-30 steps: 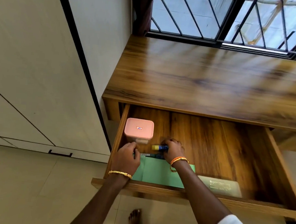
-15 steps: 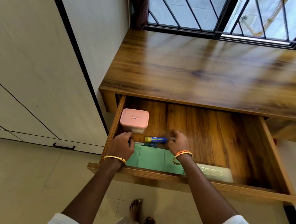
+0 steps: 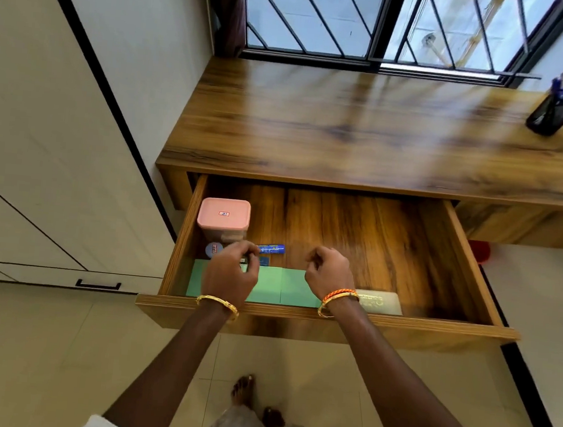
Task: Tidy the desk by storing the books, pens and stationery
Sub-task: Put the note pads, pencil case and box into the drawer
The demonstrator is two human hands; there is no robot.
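Hovering over drawer (image 3: 467, 265): left hand (image 3: 230, 270), right hand (image 3: 331, 269).

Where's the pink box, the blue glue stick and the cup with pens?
pink box (image 3: 224, 212): head view, middle of its lid
glue stick (image 3: 272, 248): head view, middle of its blue tube
pen cup (image 3: 550, 116): head view, its black mesh side

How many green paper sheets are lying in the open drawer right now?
2: one green sheet at the drawer's front-left, partly under the left hand; the other beside it, toward the right hand. More may lie underneath.
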